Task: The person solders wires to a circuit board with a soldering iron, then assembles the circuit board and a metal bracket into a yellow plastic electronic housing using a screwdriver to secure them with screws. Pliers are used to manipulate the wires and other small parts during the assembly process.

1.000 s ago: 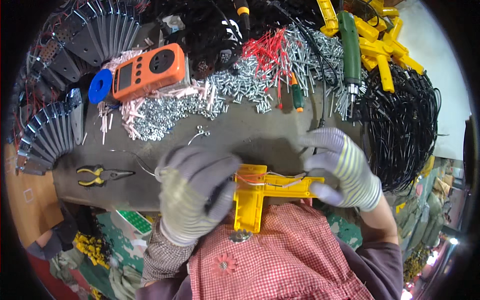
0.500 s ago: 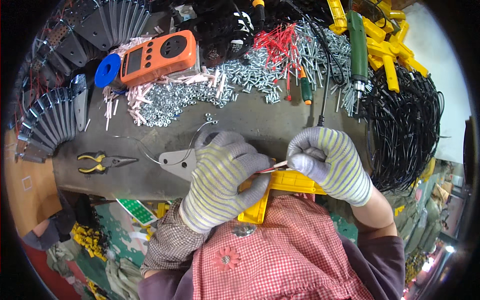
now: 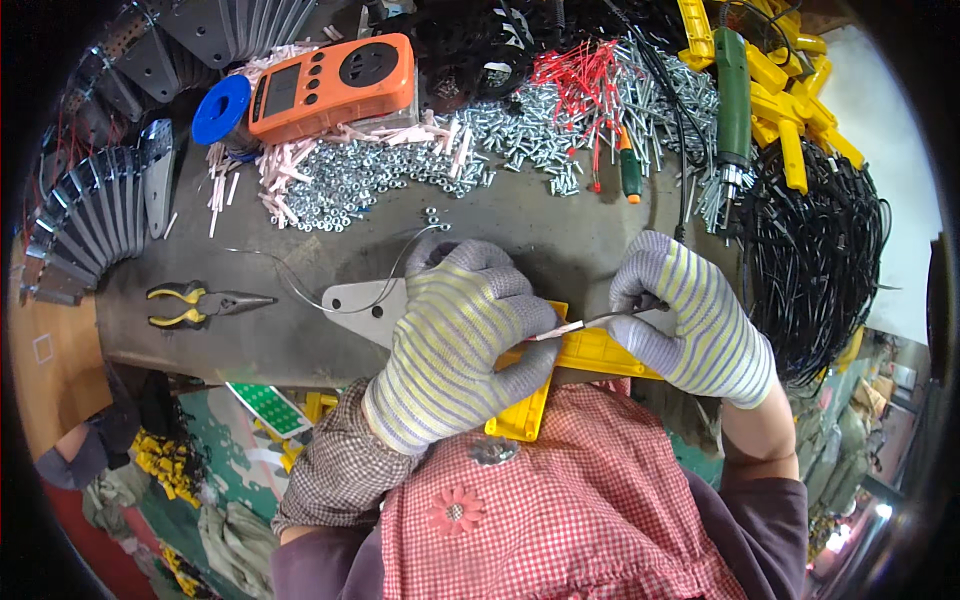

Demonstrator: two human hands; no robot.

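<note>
with left hand [image 3: 465,345], gloved in striped knit: pinching pale wire [image 3: 560,331] between thumb and forefinger, right over yellow casing [image 3: 610,353]. with right hand [image 3: 695,325], same kind of glove: pinching black cable [image 3: 600,318] between thumb and curled fingers, over right arm of yellow casing. can see pale wire and black cable in one line between both hands; can't tell how joined, too small.

find yellow casing at near edge of table [image 3: 250,345], with lower leg over checked apron [image 3: 560,500], partly hidden by left hand. see grey metal plate [image 3: 345,305] left of yellow casing, partly under left hand, with thin silver wire [image 3: 288,278] beside and across it. add pliers [image 3: 205,303], yellow-and-black handles, flat, well left of yellow casing.

log beyond yellow casing: nuts [image 3: 345,178], screws [image 3: 530,135], red ties [image 3: 575,70], green-and-orange screwdriver [image 3: 630,170]. beyond and left of yellow casing: orange meter [image 3: 335,85], blue spool [image 3: 221,110]. beyond and right of yellow casing: green power tool [image 3: 734,100], yellow parts [image 3: 792,140], tangle of black cords [image 3: 808,260].
</note>
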